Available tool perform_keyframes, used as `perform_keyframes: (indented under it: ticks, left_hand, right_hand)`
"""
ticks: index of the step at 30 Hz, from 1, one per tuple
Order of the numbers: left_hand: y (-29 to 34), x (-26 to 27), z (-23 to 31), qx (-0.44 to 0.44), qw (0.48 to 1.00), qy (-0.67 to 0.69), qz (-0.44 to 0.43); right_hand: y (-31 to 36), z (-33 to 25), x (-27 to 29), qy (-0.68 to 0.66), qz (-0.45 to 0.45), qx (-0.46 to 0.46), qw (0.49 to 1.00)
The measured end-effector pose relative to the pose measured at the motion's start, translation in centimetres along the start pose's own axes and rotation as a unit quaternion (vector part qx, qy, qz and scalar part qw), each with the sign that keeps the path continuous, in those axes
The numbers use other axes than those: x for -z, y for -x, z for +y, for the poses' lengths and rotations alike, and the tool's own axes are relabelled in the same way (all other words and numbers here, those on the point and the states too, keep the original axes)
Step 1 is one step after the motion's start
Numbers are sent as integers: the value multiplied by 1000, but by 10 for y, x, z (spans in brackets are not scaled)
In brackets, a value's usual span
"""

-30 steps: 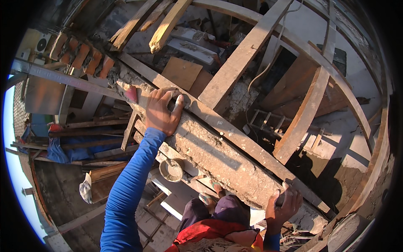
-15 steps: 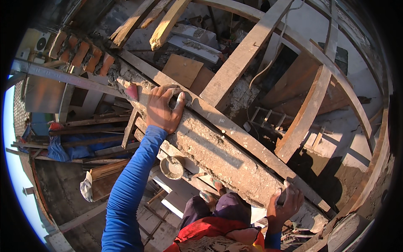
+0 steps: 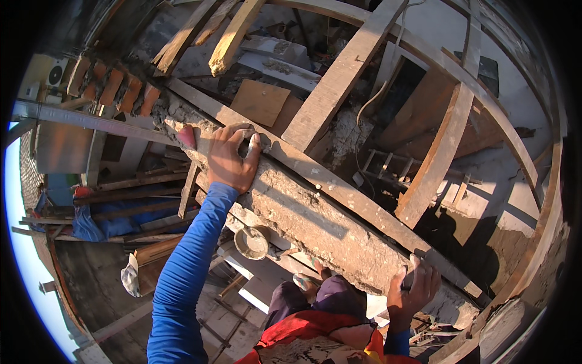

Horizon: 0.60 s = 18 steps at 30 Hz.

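A rough concrete ledge [image 3: 297, 197] runs diagonally in front of me, with a long wooden plank [image 3: 339, 188] along its far side and a dark gap between them. My left hand [image 3: 232, 161] rests across the upper left part of the ledge, its fingers curled over the far edge. Farther down to the right, my right hand [image 3: 414, 288] grips the same ledge, fingers bent over its far side and thumb nearer me. A reddish pointed piece [image 3: 187, 137] lies on the ledge just left of my left hand.
Below the ledge hangs or stands a mortar bucket [image 3: 251, 244] with a tool in it. Broken bricks [image 3: 129, 94] stick out at the far left beside a metal bar [image 3: 91, 118]. Thick beams [image 3: 345, 76] cross beyond the plank, above a deep drop with a ladder [image 3: 385, 165].
The view has shifted slightly, so most things sit a little differently in the picture. Both hands keep their places on the ledge.
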State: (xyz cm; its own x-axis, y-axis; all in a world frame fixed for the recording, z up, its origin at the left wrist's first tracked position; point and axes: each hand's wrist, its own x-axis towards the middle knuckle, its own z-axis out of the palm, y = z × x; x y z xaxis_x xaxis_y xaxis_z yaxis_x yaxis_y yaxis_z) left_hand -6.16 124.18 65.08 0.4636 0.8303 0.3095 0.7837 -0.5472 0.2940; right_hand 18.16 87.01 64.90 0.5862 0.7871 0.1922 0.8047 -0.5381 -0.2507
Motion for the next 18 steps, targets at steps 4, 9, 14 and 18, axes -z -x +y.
perform_keyframes:
  ticks: [4, 9, 14, 18]
  left_hand:
    - [1, 0, -1, -3, 1000, -11, 2]
    - [0, 3, 1, -2, 1000, -18, -6]
    - [1, -2, -4, 6, 1000, -7, 4]
    - [1, -2, -6, 0, 1000, -4, 5]
  right_hand:
    - [-1, -2, 0, -3, -2, -4, 1000]
    - [-4, -5, 2, -9, 4, -9, 1000]
    - [-3, -2, 0, -1, 7, 4, 1000]
    - [-3, -2, -2, 0, 16, 8, 1000]
